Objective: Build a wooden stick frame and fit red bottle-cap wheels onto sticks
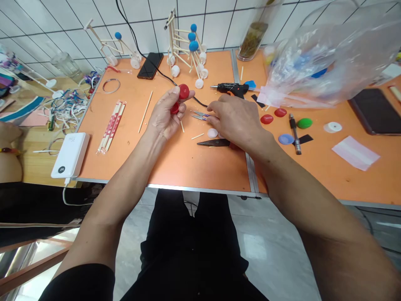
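Insp. note, hands over orange counter (175, 163). L hand (164, 115) raised above counter, grip pressed together on two red plastic caps (184, 91), thumb and fingers around them, one cap showing above the other. Caps judged light, stiff, smooth-sided, so poss. slippery; best held by rim, flat faces clear. R hand (234, 119) low, to the right of L hand, fingers loosely spread, no clear pinch; fingertips (210, 118) just beside small scissors (199, 116) w/ purple-blue handles, lying on counter. Contact w/ scissors cannot be confirmed. Scissors judged light, thin; take by handle loops. Adj. items: white cap (212, 133) just below scissors; craft knife (213, 143) w/ dark blade, partly under R wrist; hot glue gun (230, 88) ahead of R hand, black cord (200, 101) running behind L-hand caps. Further right: two red caps (267, 119), green cap (304, 123), blue cap (286, 139), clear plastic bag (313, 58) w/ colored items inside. Far side: stick models w/ blue balls (184, 50), phone (150, 65). L side: chopsticks in paper sleeves (112, 131), white power bank (70, 154).
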The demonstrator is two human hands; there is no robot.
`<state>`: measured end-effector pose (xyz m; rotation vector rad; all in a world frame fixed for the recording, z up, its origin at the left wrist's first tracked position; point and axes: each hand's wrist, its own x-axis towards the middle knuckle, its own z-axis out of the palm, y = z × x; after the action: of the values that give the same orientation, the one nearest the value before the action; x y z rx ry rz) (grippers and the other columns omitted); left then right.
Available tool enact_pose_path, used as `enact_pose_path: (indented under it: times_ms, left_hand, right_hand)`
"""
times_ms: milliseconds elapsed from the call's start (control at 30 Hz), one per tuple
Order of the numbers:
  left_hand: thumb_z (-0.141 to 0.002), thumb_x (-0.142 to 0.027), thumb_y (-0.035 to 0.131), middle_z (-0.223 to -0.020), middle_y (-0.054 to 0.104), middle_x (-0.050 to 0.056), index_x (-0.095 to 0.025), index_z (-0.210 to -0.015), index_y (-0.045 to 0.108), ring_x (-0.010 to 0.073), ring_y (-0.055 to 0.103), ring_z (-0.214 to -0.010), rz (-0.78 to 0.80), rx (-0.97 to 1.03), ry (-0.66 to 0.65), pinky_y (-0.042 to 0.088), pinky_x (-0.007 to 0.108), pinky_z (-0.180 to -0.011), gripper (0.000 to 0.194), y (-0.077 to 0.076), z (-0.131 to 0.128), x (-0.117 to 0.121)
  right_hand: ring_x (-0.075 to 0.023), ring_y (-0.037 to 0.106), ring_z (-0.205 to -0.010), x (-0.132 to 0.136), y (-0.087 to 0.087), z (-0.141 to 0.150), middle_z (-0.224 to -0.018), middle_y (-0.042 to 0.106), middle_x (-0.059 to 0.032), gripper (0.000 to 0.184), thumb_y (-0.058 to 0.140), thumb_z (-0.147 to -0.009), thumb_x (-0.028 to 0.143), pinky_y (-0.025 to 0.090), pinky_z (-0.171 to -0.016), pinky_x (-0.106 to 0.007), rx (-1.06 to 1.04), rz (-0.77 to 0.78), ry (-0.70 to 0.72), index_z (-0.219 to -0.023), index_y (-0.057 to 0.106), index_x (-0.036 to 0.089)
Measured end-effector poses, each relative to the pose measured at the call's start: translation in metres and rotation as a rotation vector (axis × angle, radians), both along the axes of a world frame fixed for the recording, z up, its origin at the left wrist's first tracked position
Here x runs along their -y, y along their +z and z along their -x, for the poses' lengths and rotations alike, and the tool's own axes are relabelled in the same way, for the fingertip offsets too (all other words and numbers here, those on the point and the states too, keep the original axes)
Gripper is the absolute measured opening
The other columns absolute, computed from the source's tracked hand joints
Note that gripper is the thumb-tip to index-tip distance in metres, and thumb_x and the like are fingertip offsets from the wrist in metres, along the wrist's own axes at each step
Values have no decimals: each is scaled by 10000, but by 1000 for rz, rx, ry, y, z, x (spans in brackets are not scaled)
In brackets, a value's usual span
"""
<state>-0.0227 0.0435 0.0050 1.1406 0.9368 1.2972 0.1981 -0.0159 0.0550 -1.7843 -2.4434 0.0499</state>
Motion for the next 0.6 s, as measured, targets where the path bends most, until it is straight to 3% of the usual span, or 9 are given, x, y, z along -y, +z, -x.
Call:
enact_pose_path:
  times_ms: [67,200,367,600]
  left_hand:
    - [-1094,-661,846,-1026,893,93,-258,-1038,794,151,770,-729,25,9,-7,439,278,-528,410,1,1,0]
    - [-1168,-548,793,-1027,878,39,-252,-1094,816,75,663,-654,112,98,-24,469,235,-569,306,4,2,0]
    - [-1101,-714,807,-967,858,65,-277,-1106,847,142,747,-715,36,-5,25,503,256,-551,439,6,3,0]
    - [-1074,-706,845,-919,861,71,-285,-1071,850,124,689,-616,20,-3,-71,479,281,-513,421,13,2,4]
  right_hand:
    - [-412,779,-1228,-3,-3,-3,-1385,844,-218,293,670,-1161,251,293,-712,-422,51,-6,1,-1351,870,152]
    - [-413,777,-1149,-9,-11,-1,-1284,875,-213,264,661,-1138,219,339,-738,-420,104,6,45,-1266,887,167]
    - [-426,779,-1148,-9,-10,3,-1311,872,-244,376,571,-1123,151,366,-753,-446,87,21,73,-1319,893,155]
    - [-395,804,-1132,-17,-14,5,-1336,889,-218,454,543,-1069,63,310,-740,-438,71,20,97,-1358,877,170]
